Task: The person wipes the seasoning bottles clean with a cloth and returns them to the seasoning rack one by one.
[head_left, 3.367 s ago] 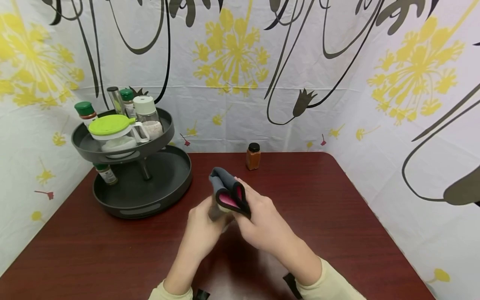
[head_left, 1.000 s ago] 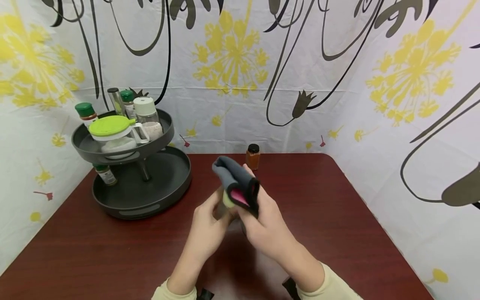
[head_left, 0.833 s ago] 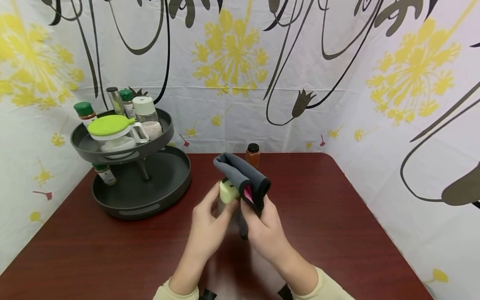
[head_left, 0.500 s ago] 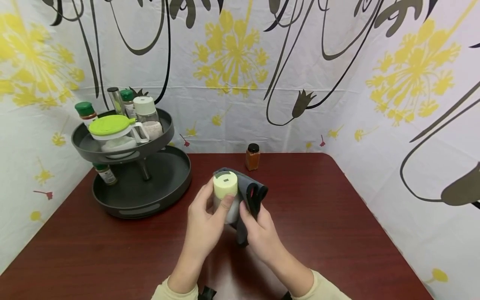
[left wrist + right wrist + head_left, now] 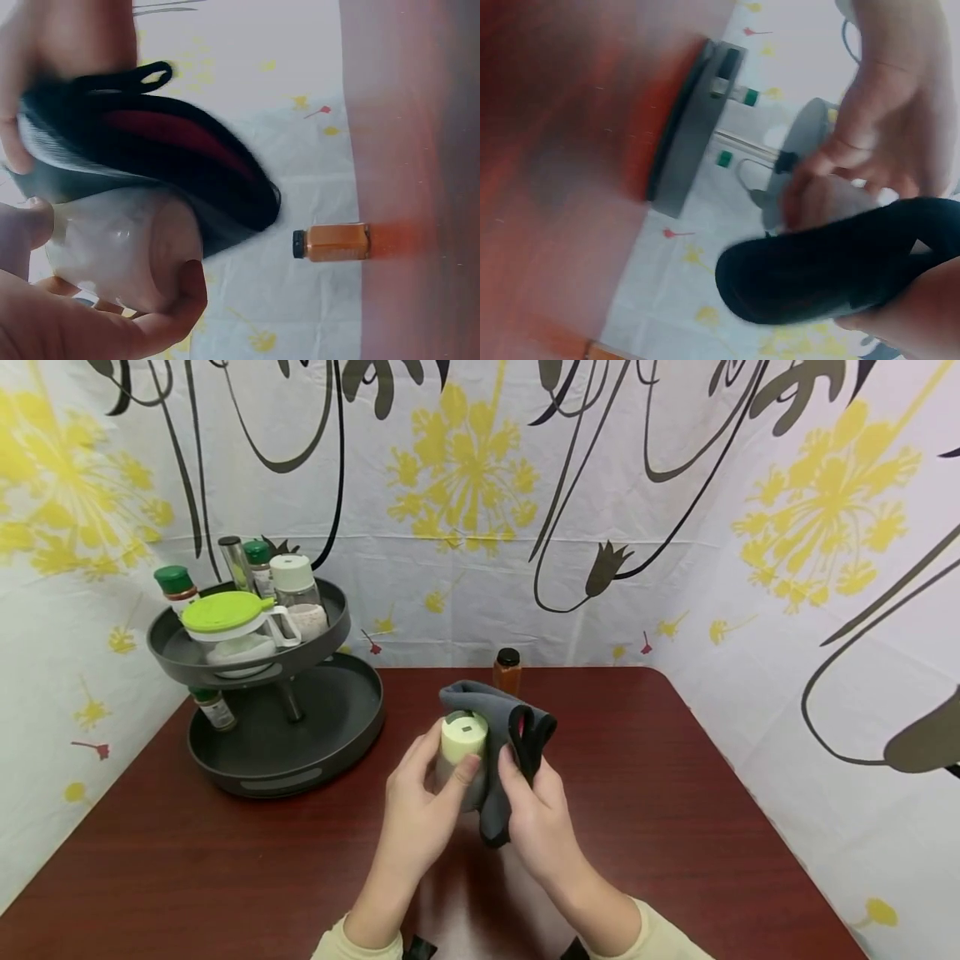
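My left hand (image 5: 420,810) grips a small jar (image 5: 462,743) with a pale yellow-green cap, held upright above the table. In the left wrist view, the body of the jar (image 5: 112,240) looks translucent and whitish, with fingers curled round it. A folded grey cloth (image 5: 495,703) with black edging and a pink inner side is pinched in my right hand (image 5: 546,827). It lies against the right and far sides of the jar and covers part of it. In the right wrist view, the dark cloth (image 5: 810,270) hides most of the jar.
At the left of the dark red table (image 5: 675,827) stands a two-tier turntable (image 5: 285,783). Its upper tray bears several spice jars and a green-lidded container (image 5: 228,622); one jar (image 5: 216,710) sits below. A black-capped orange spice bottle (image 5: 507,670) stands at the back, behind the cloth.
The jar was mostly hidden behind the cloth and hands; its cap is now visible. The cloth has shifted right, to the jar's side, then slightly up within the last half second.
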Demonstrator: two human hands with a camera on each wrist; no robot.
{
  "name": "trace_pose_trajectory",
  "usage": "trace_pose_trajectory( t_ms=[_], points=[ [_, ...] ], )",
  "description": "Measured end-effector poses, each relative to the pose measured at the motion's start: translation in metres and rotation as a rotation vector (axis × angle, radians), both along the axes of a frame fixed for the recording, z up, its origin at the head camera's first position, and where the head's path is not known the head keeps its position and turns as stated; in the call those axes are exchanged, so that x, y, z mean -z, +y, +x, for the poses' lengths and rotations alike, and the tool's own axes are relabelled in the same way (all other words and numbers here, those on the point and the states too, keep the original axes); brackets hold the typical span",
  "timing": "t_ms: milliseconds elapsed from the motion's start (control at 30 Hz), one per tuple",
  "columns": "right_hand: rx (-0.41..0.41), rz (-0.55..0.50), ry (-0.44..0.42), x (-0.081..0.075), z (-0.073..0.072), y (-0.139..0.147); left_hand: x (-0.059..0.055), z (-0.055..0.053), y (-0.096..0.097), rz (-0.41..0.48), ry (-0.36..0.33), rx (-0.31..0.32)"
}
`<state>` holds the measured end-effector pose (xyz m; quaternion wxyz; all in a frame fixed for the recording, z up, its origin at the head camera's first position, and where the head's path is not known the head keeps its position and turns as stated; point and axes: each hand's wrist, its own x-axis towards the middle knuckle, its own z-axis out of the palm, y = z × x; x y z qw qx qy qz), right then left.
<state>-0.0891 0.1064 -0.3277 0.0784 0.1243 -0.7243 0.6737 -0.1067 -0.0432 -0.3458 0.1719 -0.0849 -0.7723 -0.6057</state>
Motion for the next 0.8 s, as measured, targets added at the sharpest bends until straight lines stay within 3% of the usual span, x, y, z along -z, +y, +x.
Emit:
trace_pose_trajectory(
  t_ms=[133,333,633,800],
  points=[
    [0.031,0.019,0.087,-0.004,0.008,0.0,0.002,0.0,0.001,-0.006,0.002,0.005],
    [0.031,0.031,0.085,0.005,0.008,-0.002,0.002,-0.002,-0.001,0.008,0.016,-0.012],
    [0.029,0.109,-0.017,0.018,-0.001,0.0,0.0,-0.004,-0.004,0.07,0.073,-0.058],
    [0.031,0.13,-0.111,0.014,-0.008,0.003,0.002,-0.005,-0.002,0.058,0.058,-0.053]
  ],
)
